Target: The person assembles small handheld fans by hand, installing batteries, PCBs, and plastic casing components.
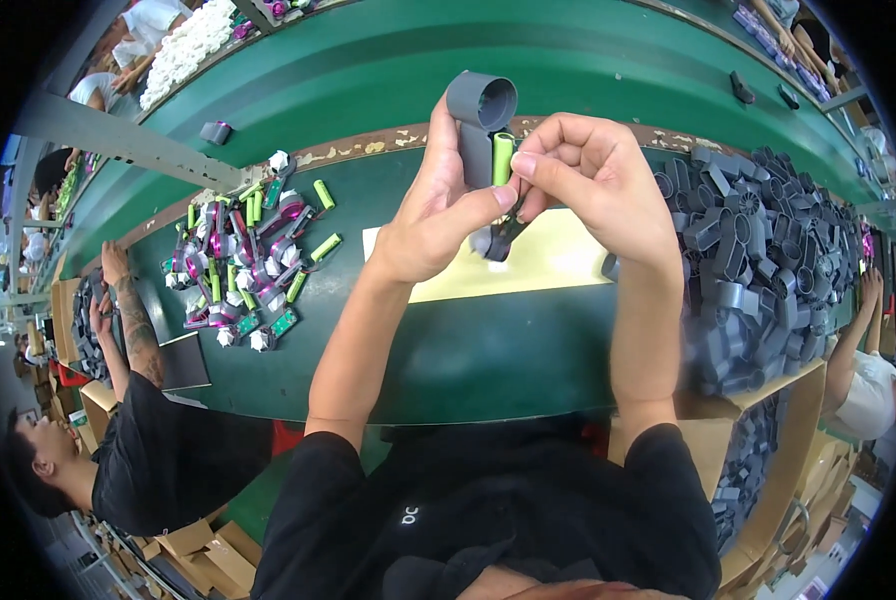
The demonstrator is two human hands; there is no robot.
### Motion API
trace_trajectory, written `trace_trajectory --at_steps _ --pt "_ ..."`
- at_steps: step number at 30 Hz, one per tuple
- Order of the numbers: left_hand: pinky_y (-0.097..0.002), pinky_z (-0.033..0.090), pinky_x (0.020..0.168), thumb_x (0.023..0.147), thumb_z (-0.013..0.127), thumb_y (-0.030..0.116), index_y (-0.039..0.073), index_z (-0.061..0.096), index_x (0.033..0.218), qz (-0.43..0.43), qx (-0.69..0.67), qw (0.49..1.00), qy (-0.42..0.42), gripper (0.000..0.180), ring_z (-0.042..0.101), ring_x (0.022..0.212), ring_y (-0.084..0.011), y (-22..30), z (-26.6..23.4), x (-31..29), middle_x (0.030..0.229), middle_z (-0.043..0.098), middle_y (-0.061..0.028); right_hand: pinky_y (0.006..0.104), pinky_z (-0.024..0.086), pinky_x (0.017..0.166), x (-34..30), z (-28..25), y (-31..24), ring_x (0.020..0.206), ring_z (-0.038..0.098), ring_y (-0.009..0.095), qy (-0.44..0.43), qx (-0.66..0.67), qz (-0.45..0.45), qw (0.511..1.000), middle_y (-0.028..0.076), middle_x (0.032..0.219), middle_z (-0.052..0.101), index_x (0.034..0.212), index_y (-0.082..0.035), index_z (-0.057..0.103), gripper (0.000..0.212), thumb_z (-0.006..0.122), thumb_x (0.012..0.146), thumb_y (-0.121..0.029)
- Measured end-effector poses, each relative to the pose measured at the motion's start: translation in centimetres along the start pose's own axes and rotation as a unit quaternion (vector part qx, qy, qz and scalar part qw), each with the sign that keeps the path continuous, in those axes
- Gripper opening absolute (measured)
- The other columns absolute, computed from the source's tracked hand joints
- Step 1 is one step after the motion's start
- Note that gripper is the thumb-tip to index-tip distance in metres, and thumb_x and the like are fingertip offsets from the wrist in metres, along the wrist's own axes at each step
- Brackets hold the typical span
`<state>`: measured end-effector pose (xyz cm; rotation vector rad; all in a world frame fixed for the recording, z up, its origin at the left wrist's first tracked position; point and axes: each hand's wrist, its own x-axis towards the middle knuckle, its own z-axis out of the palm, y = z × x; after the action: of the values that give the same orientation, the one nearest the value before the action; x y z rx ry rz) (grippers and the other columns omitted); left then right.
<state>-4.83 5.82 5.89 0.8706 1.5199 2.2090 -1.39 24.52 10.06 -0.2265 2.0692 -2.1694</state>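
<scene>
Raised over the table, my left hand [430,218] is closed round a grey plastic housing [476,155] with a round, hollow head at its top. A green battery cell [503,160] stands along the housing's open side. My right hand [580,175] pinches at the cell's right edge, thumb and forefinger together; what exactly lies between the fingertips is hidden. Below the fingers a dark part [505,238] with a pale round end hangs from the housing. Under both hands lies a yellow sheet [558,262] on the green table.
Left on the table is a pile of motor assemblies [230,255] with green cells and circuit boards. A heap of grey housings [753,240] fills the right side, above a cardboard box [783,470]. A green conveyor belt [368,85] runs beyond. A co-worker [138,440] sits at left.
</scene>
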Motion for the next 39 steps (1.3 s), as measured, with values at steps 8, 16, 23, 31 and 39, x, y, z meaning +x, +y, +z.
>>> trace_trajectory --at_steps 8,16,23,31,39 --pt "-0.0334 0.044 0.102 0.095 0.053 -0.002 0.007 -0.012 0.163 -0.002 0.052 0.999 0.003 0.095 0.047 0.123 -0.0186 -1.1 0.2 -0.3 0.154 0.032 -0.0114 0.0217 0.052 0.061 -0.1 0.3 0.3 0.064 0.064 0.008 0.053 -0.057 -0.003 0.997 0.006 0.082 0.071 0.092 0.004 0.067 0.010 0.068 0.095 -0.006" --pt "-0.0418 0.033 0.117 0.095 0.051 0.000 -0.001 -0.015 0.160 0.108 0.306 0.946 0.009 0.093 0.039 0.144 -0.0357 -1.6 0.2 -0.1 0.160 0.027 -0.0262 0.0244 0.046 0.052 -0.2 0.7 0.8 0.056 0.060 0.006 0.123 -0.182 -0.063 0.974 0.007 0.071 0.070 0.087 0.006 0.068 0.014 0.070 0.088 -0.008" --pt "-0.0429 0.033 0.117 0.091 0.048 -0.003 -0.003 -0.012 0.161 0.097 0.356 0.929 0.011 0.092 0.043 0.141 -0.0438 -0.9 0.8 -0.2 0.157 0.033 -0.0300 0.0256 0.046 0.051 -0.5 0.8 -0.4 0.055 0.062 0.007 0.139 -0.239 -0.062 0.959 0.007 0.068 0.070 0.086 0.005 0.069 0.014 0.070 0.086 -0.008" --pt "-0.0423 0.038 0.113 0.093 0.044 -0.009 -0.001 -0.007 0.162 0.041 0.322 0.946 0.024 0.086 0.051 0.135 -0.0416 -1.5 1.1 -0.2 0.149 0.045 -0.0285 0.0245 0.032 0.047 -0.3 2.1 0.4 0.048 0.038 0.002 0.195 -0.302 -0.144 0.922 0.002 0.062 0.062 0.081 0.003 0.068 0.013 0.075 0.080 -0.008" --pt "-0.0373 0.036 0.115 0.095 0.039 -0.010 -0.001 -0.002 0.163 0.122 0.330 0.936 0.019 0.080 0.048 0.137 -0.0322 -1.9 0.5 -0.5 0.154 0.040 -0.0239 0.0246 0.034 0.049 -0.7 1.3 0.5 0.051 0.045 0.004 0.126 -0.309 -0.187 0.924 0.004 0.067 0.063 0.086 0.002 0.071 0.011 0.076 0.082 -0.006"
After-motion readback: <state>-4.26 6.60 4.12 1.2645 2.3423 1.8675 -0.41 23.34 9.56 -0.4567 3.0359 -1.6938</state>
